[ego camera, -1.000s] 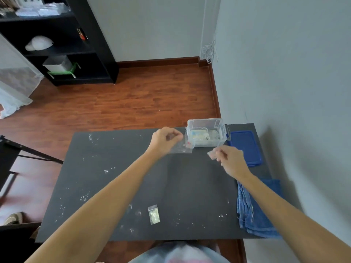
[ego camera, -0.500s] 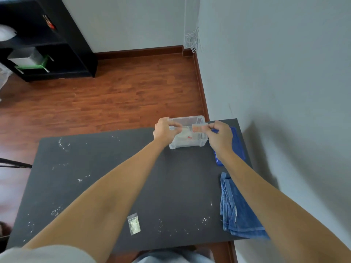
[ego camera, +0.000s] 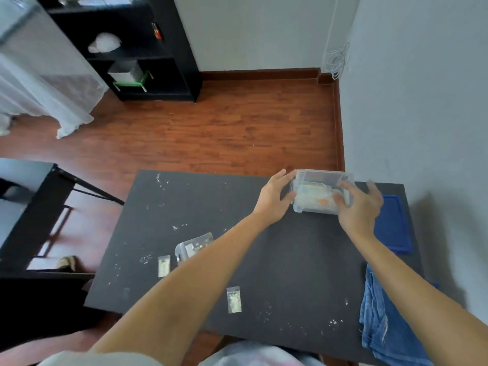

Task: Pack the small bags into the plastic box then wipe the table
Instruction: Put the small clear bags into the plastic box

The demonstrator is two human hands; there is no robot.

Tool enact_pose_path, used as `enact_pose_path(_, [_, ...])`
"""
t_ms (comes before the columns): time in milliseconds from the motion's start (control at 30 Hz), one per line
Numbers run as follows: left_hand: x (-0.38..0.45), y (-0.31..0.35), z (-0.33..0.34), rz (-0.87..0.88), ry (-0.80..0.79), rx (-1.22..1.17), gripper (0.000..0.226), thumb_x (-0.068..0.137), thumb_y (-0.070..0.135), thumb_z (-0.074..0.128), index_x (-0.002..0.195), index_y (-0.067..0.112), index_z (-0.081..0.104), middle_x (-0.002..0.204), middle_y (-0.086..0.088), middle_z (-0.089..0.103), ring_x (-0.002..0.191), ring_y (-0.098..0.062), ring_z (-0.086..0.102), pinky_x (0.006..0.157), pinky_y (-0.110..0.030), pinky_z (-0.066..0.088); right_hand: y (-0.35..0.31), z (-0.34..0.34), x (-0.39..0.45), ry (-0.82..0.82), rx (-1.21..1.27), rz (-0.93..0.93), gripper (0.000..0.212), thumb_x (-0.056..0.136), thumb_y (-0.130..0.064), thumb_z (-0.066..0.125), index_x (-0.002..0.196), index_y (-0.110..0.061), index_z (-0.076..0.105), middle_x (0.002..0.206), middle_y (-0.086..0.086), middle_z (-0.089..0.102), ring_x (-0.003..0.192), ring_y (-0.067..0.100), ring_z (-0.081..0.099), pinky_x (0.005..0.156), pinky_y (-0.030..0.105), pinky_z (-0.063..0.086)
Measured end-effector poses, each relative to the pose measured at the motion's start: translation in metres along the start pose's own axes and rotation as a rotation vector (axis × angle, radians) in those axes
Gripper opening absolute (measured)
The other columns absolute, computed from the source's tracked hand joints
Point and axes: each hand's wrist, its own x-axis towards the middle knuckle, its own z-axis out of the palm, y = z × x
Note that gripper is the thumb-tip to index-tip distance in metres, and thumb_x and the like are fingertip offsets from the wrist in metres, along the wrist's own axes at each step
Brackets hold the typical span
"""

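A clear plastic box point(ego camera: 320, 178) stands at the far right of the black table point(ego camera: 290, 254), with small bags inside, one showing orange bits. My left hand point(ego camera: 273, 203) is at the box's left end, fingers spread, holding nothing. My right hand point(ego camera: 360, 208) hovers over the box's right front corner, fingers apart and empty. Loose on the table lie a small bag point(ego camera: 234, 299) near the front edge, another small bag point(ego camera: 163, 266) at the left, and a larger clear bag point(ego camera: 194, 245) partly hidden by my left forearm.
A blue lid point(ego camera: 393, 223) lies right of the box by the wall. A folded blue denim cloth point(ego camera: 380, 323) hangs over the table's front right corner. White crumbs are scattered over the tabletop. A black shelf point(ego camera: 148, 54) stands across the wooden floor.
The small bag held between both hands over the box has been let go and lies inside. Both hands have opened. The view has swung left, showing more bags.
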Motion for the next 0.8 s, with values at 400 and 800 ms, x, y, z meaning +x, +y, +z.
enact_pose_path(400, [-0.177, -0.152, -0.155, -0.211, 0.271, 0.329, 0.043, 0.088, 0.022, 0.065, 0.131, 0.02, 0.058, 0.131, 0.002, 0.06, 0.121, -0.019, 0.054, 0.099, -0.026, 0.038, -0.058, 0.067, -0.149, -0.486, -0.091, -0.489, 0.02, 0.086, -0.012, 0.074, 0.106, -0.012, 0.074, 0.106, 0.004, 0.068, 0.104, 0.027, 0.059, 0.097, 0.043, 0.046])
enact_pose_path(800, [-0.217, -0.209, -0.169, -0.184, 0.012, 0.544, 0.056, 0.087, 0.016, 0.064, 0.14, 0.017, 0.046, 0.128, -0.004, 0.057, 0.12, -0.025, 0.049, 0.099, -0.034, 0.039, -0.066, 0.115, -0.218, -0.745, -0.641, -0.578, 0.062, 0.083, -0.04, 0.073, 0.139, -0.027, 0.05, 0.131, -0.009, 0.053, 0.125, 0.017, 0.042, 0.103, 0.03, 0.031])
